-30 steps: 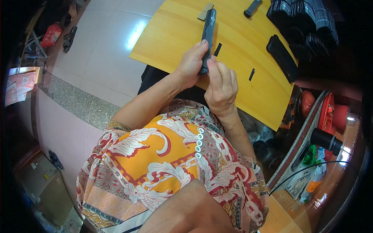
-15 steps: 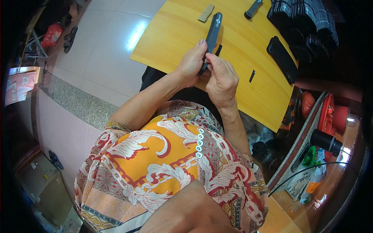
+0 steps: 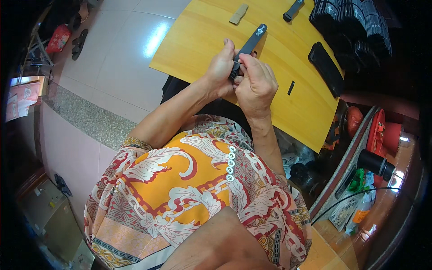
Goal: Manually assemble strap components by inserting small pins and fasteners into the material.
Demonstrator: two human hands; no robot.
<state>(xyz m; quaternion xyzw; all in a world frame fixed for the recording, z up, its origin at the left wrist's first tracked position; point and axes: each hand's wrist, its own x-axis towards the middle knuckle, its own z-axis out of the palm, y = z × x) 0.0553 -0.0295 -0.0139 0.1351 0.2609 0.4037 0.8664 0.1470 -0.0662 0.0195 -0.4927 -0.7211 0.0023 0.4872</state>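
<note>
Over the near edge of the yellow table, my left hand is closed around the lower part of a long, flat, dark grey strap-like piece. Its rounded end, bearing a white mark, points up and to the right. My left thumb is raised away from it. Close against it, my right hand is curled, thumb and forefinger pinching at the dark lower part of the same piece. The fingers cover that spot, so its details stay hidden. On the tabletop to the right of my right hand lies a small black strip.
The yellow table carries a tan flat piece, a rolled dark strap and a black bundle. Stacks of dark straps fill its far right. A shelf with a black cylinder stands at right.
The strap-like piece has tipped to the right, its rounded end now lower. My left thumb has lifted off it, while my right hand stays pinched at its lower part.
</note>
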